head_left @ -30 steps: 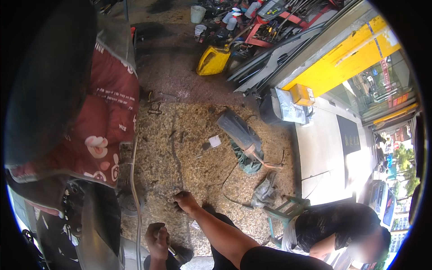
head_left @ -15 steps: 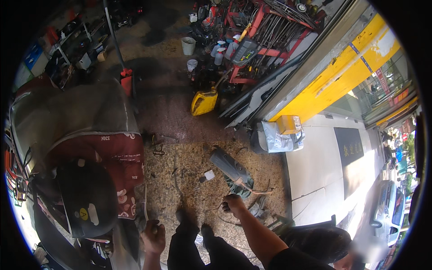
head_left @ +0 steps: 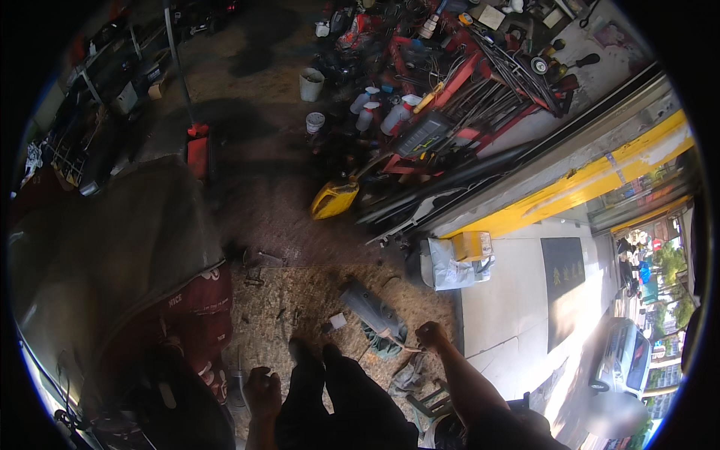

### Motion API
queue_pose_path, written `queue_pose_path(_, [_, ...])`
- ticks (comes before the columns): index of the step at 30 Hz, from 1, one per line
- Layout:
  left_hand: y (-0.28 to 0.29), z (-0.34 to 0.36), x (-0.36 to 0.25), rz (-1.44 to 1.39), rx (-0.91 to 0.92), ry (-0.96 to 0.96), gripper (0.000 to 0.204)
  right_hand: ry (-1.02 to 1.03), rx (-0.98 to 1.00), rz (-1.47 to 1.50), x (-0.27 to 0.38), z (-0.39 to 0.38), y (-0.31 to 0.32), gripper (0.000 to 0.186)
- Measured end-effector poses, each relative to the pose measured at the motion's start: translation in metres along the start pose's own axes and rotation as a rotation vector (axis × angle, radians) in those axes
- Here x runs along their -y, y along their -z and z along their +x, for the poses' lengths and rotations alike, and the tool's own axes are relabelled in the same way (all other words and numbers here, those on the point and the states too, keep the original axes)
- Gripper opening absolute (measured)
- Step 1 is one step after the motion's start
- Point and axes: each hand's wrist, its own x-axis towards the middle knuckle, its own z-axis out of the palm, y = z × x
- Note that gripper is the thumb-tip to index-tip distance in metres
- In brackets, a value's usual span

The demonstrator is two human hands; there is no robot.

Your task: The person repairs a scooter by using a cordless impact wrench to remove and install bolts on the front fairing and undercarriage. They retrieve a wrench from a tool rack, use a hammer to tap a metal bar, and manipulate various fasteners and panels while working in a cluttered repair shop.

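Note:
My right hand is closed in a fist, level in the picture with the thin pipe end of a dark exhaust muffler. Whether it touches that pipe I cannot tell, and what the fingers hold, if anything, is hidden. The muffler lies on the pebbled floor, its lower part over a dark green cloth. Low on the left, my left hand hangs with curled fingers beside the maroon cover of a parked scooter. Anything inside that hand is too dark to make out.
A yellow jug stands ahead, near red racks of tools and spray bottles. At the right are a grey parcel bag with a yellow box. A grey rag and green stool are near my right arm.
My view has swung toward the right. My right hand has moved right and away from my legs, over by the muffler's pipe end. The left hand stays low beside the scooter.

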Motion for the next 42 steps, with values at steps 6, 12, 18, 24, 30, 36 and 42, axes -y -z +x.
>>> queue_pose_path(6, [0.000,0.037,0.008,-0.155,-0.004,0.128,0.016,0.217,-0.115,-0.284,0.075,0.045,0.042,0.033])
queue_pose_path(12, [-0.002,0.069,-0.010,0.011,-0.046,0.175,0.011,0.415,-0.218,-0.598,0.172,0.085,0.107,0.028])
queue_pose_path(18, [-0.023,0.103,-0.032,0.081,-0.065,0.137,0.012,0.726,-0.623,-0.789,0.299,0.124,0.263,0.023])
queue_pose_path(24, [-0.041,0.132,-0.052,0.181,0.054,0.190,0.014,0.467,-0.782,-1.356,0.365,0.149,0.375,0.031])
queue_pose_path(30, [-0.054,0.153,-0.065,0.151,0.019,0.264,0.014,0.227,-0.767,-1.744,0.374,0.165,0.407,0.049])
queue_pose_path(36, [-0.062,0.163,-0.066,0.144,0.031,0.267,0.011,0.144,-0.681,-1.865,0.390,0.170,0.416,0.053])
queue_pose_path(42, [-0.074,0.163,-0.069,0.112,0.065,0.332,0.011,0.427,-0.642,-1.740,0.415,0.136,0.395,0.052])
